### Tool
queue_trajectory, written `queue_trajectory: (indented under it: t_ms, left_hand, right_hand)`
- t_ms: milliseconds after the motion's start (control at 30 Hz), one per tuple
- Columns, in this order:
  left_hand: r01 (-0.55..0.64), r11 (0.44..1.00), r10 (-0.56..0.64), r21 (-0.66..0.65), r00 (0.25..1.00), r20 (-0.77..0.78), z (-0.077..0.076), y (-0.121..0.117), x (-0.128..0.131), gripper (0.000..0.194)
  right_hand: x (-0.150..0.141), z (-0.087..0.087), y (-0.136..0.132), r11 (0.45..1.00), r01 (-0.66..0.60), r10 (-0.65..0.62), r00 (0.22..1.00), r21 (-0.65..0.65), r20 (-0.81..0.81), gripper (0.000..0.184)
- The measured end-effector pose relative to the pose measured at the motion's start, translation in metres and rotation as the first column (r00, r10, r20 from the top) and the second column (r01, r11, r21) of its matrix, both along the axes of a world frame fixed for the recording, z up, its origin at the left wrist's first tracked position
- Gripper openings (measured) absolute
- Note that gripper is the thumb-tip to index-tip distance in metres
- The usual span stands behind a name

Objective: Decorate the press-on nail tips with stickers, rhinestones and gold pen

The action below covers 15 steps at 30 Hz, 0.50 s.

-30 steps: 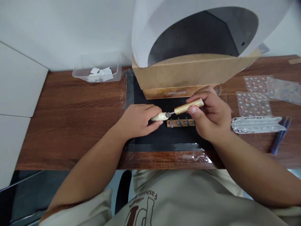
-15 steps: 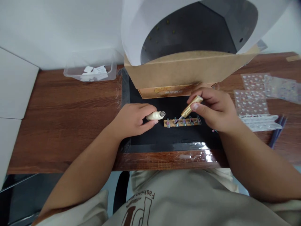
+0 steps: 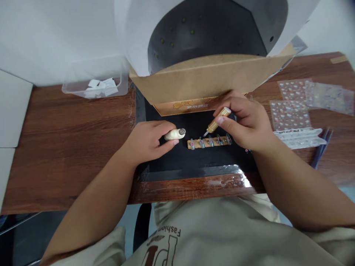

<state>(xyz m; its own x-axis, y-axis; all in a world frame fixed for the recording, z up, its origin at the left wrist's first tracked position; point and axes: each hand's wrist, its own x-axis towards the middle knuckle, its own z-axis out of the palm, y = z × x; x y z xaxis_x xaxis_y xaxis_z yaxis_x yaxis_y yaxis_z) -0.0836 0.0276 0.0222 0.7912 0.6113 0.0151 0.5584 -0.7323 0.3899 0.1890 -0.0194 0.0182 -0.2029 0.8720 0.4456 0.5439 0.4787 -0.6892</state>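
My left hand point(image 3: 151, 142) is closed round a cream nail polish bottle point(image 3: 173, 134), uncapped, its neck tilted toward the right. Pinched in my right hand point(image 3: 246, 122) is the gold nail polish brush cap point(image 3: 217, 121), slanting down to the left. Its brush end points at the second decorated press-on nail from the left, near the nail's upper end; whether they touch I cannot tell. Several press-on nails point(image 3: 211, 141) with coloured decorations stand in a row across a tan display strip point(image 3: 196, 143). That strip lies on a black mat point(image 3: 177, 162) between my hands.
Behind the mat stands a cardboard box point(image 3: 199, 81) with a white nail lamp point(image 3: 133, 40) on top. A clear bin point(image 3: 69, 88) with paper pieces sits at the left. Sticker sheets point(image 3: 291, 114), a white tray point(image 3: 301, 138) and dark sticks point(image 3: 321, 149) lie at the right.
The brush tip has moved from over the second nail's middle to its upper end. The whole view has shifted slightly. Both hands keep their hold on bottle and brush cap.
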Motion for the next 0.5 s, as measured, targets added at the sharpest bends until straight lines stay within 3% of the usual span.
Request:
queue_trajectory:
  t_ms: [200, 500]
  left_hand:
    - [0.004, 1.0, -0.004, -0.003, 1.0, -0.001, -0.0005, 0.0005, -0.0007, 0.026]
    - [0.002, 1.0, -0.002, 0.011, 1.0, 0.012, -0.0005, -0.0004, -0.0006, 0.025]
  right_hand:
    - [-0.0046, 0.004, -0.0033, 0.995, -0.097, 0.098, 0.994, -0.033, 0.043, 0.016]
    - [-0.0009, -0.0018, 0.0007, 0.999, 0.02, -0.021, 0.999, 0.037, 0.042, 0.013]
